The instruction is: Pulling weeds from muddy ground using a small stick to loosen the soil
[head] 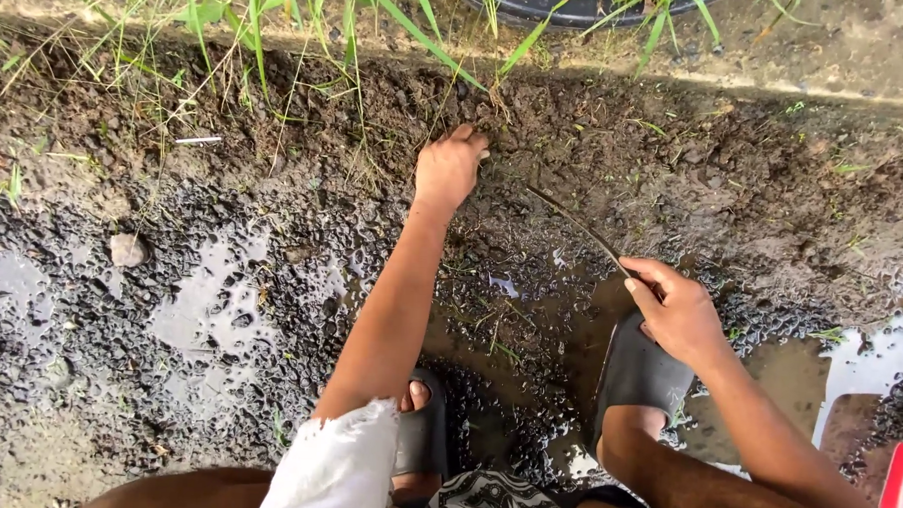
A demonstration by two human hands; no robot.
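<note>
Fingers (467, 142) of left hand (448, 171): bunched together, tips pressed into damp soil bank (675, 162) at base of a grass tuft (497, 90); whether a stem is pinched between them cannot be told

Right hand (678, 310): fingers curled shut round near end of a thin curved blade (573, 220), probably a small sickle; handle hidden in the palm

Largest to smallest:
- soil bank runs across upper half of view, grass (260, 17) along its far edge
- wet gravel ground (199, 315) with puddles fills lower half
- black round tub rim (570, 6) at far edge, partly cut off
- dark slide sandals (639, 376) on both feet, near edge
- small pale stone (127, 250) on gravel, left side

Key relation: blade's long axis runs from right hand up and left toward left hand; its tip lies just right of and below the left fingers, near but apart. Tuft sits directly beyond left fingertips. Left hand is much the nearer to the tuft; right hand well back, over the right sandal
</note>
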